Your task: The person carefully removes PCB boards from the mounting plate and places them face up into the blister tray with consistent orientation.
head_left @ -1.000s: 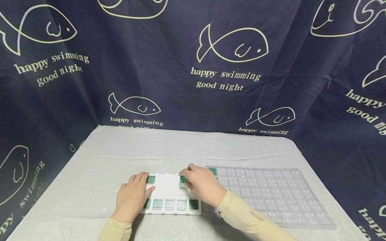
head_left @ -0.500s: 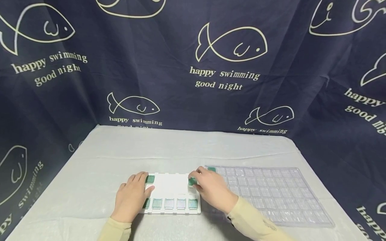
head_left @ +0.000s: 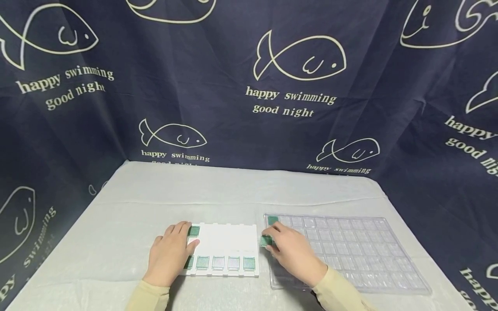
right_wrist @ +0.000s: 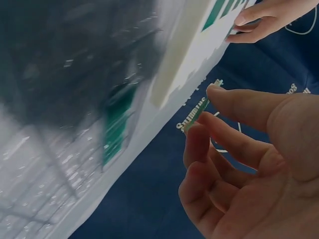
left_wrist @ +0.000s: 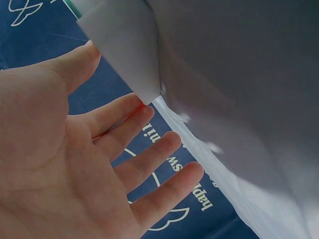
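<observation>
My left hand rests on the left side of a white slotted holder, thumb over its face. In the left wrist view its fingers are fairly straight, with thumb and fingertips touching the holder's edge. Several green perforated circuit boards sit in the holder: one at the upper left and a row along the near side. My right hand pinches a small green circuit board between thumb and fingers, at the left edge of a clear compartment tray. The right wrist view shows this board edge-on.
Green board lies in the clear tray's far-left corner compartment. Both the holder and the tray lie on a white-covered table. A dark blue fish-print cloth hangs behind and at the sides.
My right hand has lifted the green circuit board from the holder's upper right and carried it right to the clear tray's left edge. My left hand has stayed put.
</observation>
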A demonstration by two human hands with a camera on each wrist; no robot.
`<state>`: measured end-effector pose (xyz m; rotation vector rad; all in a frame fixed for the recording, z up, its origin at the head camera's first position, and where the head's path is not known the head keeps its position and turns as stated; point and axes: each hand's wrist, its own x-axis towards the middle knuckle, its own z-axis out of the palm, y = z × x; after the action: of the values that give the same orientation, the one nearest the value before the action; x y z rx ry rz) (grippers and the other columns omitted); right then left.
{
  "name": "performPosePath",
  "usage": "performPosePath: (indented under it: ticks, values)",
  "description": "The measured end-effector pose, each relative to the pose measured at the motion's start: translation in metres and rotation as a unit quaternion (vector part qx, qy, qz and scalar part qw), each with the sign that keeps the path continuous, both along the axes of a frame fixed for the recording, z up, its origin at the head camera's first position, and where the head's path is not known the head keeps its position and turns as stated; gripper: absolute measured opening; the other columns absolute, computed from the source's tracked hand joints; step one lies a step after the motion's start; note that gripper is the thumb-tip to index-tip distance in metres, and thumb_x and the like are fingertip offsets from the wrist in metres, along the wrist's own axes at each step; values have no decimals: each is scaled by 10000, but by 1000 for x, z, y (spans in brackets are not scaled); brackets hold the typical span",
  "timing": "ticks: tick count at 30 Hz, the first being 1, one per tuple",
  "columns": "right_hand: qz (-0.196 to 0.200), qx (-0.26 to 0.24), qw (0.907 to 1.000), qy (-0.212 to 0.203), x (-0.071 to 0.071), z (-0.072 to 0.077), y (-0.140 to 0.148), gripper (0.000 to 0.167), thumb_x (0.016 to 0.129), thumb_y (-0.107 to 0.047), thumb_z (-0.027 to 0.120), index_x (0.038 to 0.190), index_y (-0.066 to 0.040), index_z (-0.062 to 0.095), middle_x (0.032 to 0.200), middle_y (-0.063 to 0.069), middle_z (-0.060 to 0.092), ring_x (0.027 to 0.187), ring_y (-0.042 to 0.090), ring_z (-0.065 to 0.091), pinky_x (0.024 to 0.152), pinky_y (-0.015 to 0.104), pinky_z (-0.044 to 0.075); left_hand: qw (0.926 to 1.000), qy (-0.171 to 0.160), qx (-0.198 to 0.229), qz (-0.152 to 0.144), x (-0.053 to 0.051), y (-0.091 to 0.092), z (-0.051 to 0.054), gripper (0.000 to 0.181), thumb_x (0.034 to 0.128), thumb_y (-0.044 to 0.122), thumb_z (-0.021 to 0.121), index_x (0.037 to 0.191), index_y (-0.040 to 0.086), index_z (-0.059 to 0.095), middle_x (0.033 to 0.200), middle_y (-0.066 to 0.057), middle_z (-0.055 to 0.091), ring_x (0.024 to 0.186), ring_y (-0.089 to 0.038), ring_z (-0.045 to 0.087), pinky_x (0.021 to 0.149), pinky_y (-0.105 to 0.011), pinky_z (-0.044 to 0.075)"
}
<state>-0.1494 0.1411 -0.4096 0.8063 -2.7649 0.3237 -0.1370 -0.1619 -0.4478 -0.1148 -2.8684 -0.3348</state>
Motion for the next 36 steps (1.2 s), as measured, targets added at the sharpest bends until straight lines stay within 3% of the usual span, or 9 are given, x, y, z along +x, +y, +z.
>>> performPosePath:
  ticks: [5, 13, 24, 36]
  values:
    - [-201, 86, 9997, -70, 4, -5, 10, 316, 798, -156, 865, 1085, -117, 738, 990, -28, 688, 783, 114, 684, 663, 266, 573, 9999, -122, -21, -9, 0, 0, 1, 553, 912, 374, 748, 1334, 41, 619, 1340, -107, 662, 1206, -321, 626, 830, -510, 542]
    - [-446, 97, 9986, -274, 10, -13, 19, 331, 773, -177, 880, 1075, -135, 752, 982, -54, 699, 726, 20, 608, 629, 226, 540, 9999, -126, -19, -24, -1, -1, 2, 552, 915, 375, 746, 1337, 43, 619, 1341, -106, 662, 1206, -323, 625, 824, -514, 540]
    - [-446, 147, 9985, -292, 19, -21, 25, 310, 747, -200, 896, 1020, -156, 756, 988, -66, 719, 812, 111, 715, 677, 265, 590, 10000, -25, -47, -29, 0, 0, 1, 552, 905, 374, 756, 1324, 39, 627, 1331, -109, 668, 1201, -325, 630, 818, -511, 544]
    - [-414, 122, 9983, -380, 22, -25, 29, 296, 755, -208, 890, 1016, -180, 753, 998, -88, 708, 810, 102, 715, 639, 234, 562, 10000, -59, -2, -31, 0, 0, 2, 547, 911, 366, 751, 1334, 44, 621, 1340, -104, 663, 1208, -323, 626, 819, -513, 539]
